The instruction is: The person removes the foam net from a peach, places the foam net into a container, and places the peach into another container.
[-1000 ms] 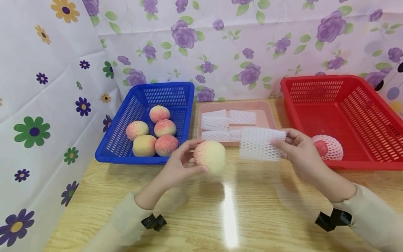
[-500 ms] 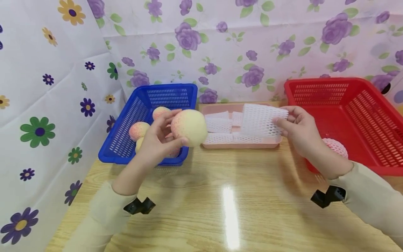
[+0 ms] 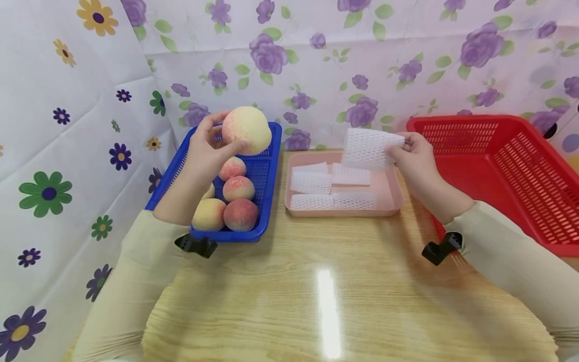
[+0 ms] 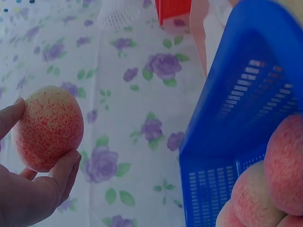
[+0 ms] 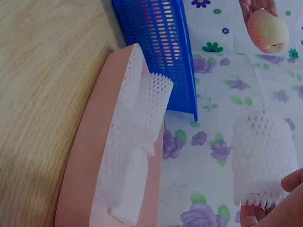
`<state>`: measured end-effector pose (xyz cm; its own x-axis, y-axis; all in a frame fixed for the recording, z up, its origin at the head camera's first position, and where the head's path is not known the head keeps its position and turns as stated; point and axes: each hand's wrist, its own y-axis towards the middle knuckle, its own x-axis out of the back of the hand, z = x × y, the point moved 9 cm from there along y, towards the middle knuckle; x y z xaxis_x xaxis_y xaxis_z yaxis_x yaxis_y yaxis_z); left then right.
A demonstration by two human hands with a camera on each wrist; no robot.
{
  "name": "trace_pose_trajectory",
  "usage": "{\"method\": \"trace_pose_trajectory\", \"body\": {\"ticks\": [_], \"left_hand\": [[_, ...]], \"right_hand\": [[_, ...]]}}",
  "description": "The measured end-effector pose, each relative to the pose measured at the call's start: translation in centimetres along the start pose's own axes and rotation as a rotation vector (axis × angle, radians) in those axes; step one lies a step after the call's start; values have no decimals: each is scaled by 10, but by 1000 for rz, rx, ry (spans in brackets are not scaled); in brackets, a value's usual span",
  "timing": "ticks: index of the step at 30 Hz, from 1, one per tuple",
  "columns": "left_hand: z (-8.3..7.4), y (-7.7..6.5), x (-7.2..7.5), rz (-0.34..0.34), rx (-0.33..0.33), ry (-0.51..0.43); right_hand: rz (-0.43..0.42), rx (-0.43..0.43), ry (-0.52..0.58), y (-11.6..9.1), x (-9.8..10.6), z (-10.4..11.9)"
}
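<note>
My left hand (image 3: 203,153) grips a pale yellow peach (image 3: 249,131) with a red blush, up above the blue basket (image 3: 267,196). In the left wrist view, thumb and fingers stand on either side of that peach (image 4: 49,127). My right hand (image 3: 418,161) pinches a white foam net sleeve (image 3: 368,148) by its right end, over the back right of the pink tray (image 3: 344,213). The right wrist view has the sleeve (image 5: 262,156) as an unfilled, flattish tube. Peach and sleeve are held well apart.
Several peaches (image 3: 239,214) lie in the blue basket, partly hidden by my left arm. Several foam net sleeves (image 3: 312,201) lie in the pink tray. On the right stands a red basket (image 3: 479,176); my right arm covers its near left corner. Flowered cloth (image 3: 316,75) hangs behind.
My left hand has carried the peach up and left, from over the table to above the blue basket. My right hand has raised the foam net sleeve. The wrapped peach in the red basket is now hidden.
</note>
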<state>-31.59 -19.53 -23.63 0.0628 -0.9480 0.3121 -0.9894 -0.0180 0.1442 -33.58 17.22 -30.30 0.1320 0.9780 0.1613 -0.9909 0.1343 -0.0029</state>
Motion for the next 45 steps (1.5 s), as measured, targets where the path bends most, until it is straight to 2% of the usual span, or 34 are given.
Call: {"method": "trace_pose_trajectory", "body": {"ticks": [5,10,15,17,22,29,33,37,45], "left_hand": [[6,28,8,-46,19,-2],[20,50,10,-95,67,0],[39,67,0,-128,148,-23],[46,74,-7,-131,160,-24],[60,87,-16,-131,173,38],[83,97,-15,-129,230,69],[101,99,-12,-127,246,117],[118,101,-14,-84,261,191],[130,101,-23,-39,293,228]], "right_hand": [[-41,-29,-10,17,-5,-8],[-54,-63,-56,31,-11,-19],[-38,-134,-188,41,-13,-33],[-28,-160,-238,43,-13,-40],[9,-235,-286,49,-19,-60],[68,-298,-372,53,-22,-77],[97,-286,-398,57,-28,-80],[112,-246,-459,58,-33,-84],[164,-236,-540,59,-39,-90]]}}
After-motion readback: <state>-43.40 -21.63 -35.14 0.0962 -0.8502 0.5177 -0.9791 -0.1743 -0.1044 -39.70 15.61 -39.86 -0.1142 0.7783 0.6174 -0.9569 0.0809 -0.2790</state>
